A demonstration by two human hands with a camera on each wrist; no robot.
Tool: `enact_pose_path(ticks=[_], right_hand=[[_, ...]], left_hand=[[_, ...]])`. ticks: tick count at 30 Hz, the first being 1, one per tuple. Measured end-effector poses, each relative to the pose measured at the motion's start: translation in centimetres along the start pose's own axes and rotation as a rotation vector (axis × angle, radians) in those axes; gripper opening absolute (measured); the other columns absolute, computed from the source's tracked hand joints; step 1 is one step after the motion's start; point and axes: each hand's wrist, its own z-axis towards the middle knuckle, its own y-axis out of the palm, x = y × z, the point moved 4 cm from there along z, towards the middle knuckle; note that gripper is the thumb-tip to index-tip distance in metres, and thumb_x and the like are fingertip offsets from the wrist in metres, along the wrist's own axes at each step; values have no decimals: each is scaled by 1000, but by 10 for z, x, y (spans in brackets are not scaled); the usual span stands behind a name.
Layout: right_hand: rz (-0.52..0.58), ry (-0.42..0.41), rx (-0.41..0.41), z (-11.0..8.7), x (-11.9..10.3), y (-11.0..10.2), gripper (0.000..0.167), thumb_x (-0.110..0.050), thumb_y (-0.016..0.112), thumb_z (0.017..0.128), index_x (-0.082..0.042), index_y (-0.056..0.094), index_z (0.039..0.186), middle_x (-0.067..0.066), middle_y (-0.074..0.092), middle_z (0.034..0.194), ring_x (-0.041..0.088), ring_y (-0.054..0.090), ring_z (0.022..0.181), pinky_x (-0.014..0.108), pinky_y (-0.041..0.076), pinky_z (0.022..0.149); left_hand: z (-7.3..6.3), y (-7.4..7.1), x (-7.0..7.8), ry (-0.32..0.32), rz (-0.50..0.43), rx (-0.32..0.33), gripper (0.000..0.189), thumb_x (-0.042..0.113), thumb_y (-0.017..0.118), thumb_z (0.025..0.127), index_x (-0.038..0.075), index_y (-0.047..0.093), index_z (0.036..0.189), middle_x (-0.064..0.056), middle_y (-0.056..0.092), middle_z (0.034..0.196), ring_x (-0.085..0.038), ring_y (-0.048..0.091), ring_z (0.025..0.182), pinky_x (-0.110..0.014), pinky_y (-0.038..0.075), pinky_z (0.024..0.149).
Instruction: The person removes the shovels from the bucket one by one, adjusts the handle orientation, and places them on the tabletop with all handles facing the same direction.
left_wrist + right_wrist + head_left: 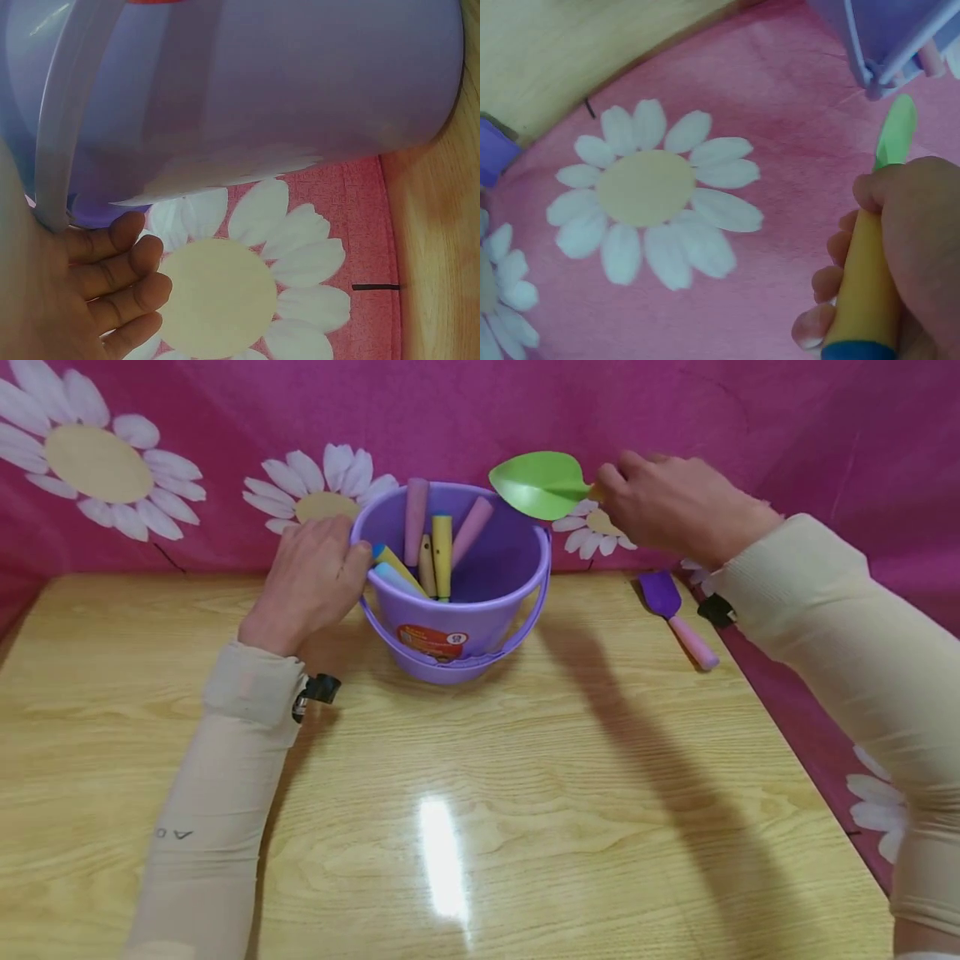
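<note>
A purple toy bucket (450,627) stands on the table near the back. My left hand (311,577) grips its rim at the left side; in the left wrist view the curled fingers (124,285) show beside the bucket wall (300,82). Several tool handles, pink, yellow and light blue, stick up inside the bucket. My right hand (667,506) holds a toy trowel by its yellow handle (866,277), which has a blue end. Its green leaf-shaped blade (542,485) points left, raised over the bucket's right rim.
A small toy shovel with a purple blade (660,593) and a pink handle lies on the table (570,827) at the right edge. Behind stands a magenta cloth (450,410) printed with white daisies. The bucket's handle (528,631) hangs down in front.
</note>
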Motion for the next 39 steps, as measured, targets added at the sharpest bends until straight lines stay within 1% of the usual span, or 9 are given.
enact_pose_path(ticks=[5, 12, 15, 21, 23, 28, 33, 37, 39], right_hand=[[91, 84, -72, -7, 10, 19, 26, -17, 43, 109, 8, 44, 116, 27, 54, 96, 41, 61, 71, 59, 58, 62], [277, 184, -130, -20, 20, 50, 27, -24, 35, 111, 2, 40, 117, 19, 53, 85, 30, 55, 61, 40, 48, 50], [331, 216, -161, -25, 23, 67, 28, -26, 30, 112, -1, 36, 121, 18, 52, 86, 31, 55, 61, 39, 46, 50], [406, 256, -153, -38, 26, 105, 25, -22, 34, 108, 1, 32, 117, 20, 54, 84, 38, 61, 66, 49, 50, 63], [429, 287, -155, -42, 28, 119, 29, -25, 35, 108, 3, 32, 119, 24, 57, 89, 45, 66, 77, 56, 52, 73], [494, 409, -235, -50, 32, 147, 45, -39, 24, 109, 3, 32, 124, 34, 59, 106, 58, 63, 96, 64, 49, 82], [529, 470, -277, -54, 32, 170, 45, -36, 19, 109, 6, 30, 121, 38, 57, 107, 60, 61, 97, 64, 48, 83], [558, 477, -269, -57, 26, 184, 37, -26, 26, 109, 8, 31, 122, 36, 57, 105, 54, 61, 100, 63, 47, 90], [559, 471, -258, -58, 23, 190, 32, -21, 30, 108, 8, 32, 121, 32, 57, 99, 49, 61, 95, 60, 48, 88]], left_hand=[[0, -1, 0, 1, -7, -3, 46, 37, 28, 102, 0, 55, 110, -18, 57, 98, -38, 51, 102, -52, 35, 98], [0, -1, 0, 0, -6, -1, 46, 36, 27, 102, 0, 56, 108, -18, 56, 97, -38, 52, 101, -52, 36, 98], [0, -1, 0, -2, -8, 8, 46, 36, 27, 102, 0, 56, 108, -18, 57, 98, -38, 52, 101, -52, 36, 98], [0, -1, -1, -8, -19, 6, 45, 35, 29, 102, 1, 56, 107, -17, 56, 97, -38, 52, 101, -52, 36, 98], [1, 0, 0, -6, -22, -1, 45, 36, 29, 102, 1, 56, 108, -17, 56, 97, -38, 52, 102, -51, 36, 98], [1, 0, 0, -14, -25, -4, 46, 36, 28, 101, 0, 56, 109, -18, 57, 98, -38, 52, 103, -51, 36, 99], [1, 1, -1, -18, -28, -11, 47, 36, 28, 102, 0, 56, 110, -18, 56, 98, -38, 52, 103, -51, 36, 100], [1, 1, -1, -12, -24, -2, 47, 36, 27, 102, 0, 56, 109, -17, 56, 97, -38, 52, 102, -51, 36, 100], [1, 1, -1, -11, -20, 1, 47, 36, 27, 102, -1, 56, 109, -17, 56, 97, -38, 52, 102, -52, 36, 100]])
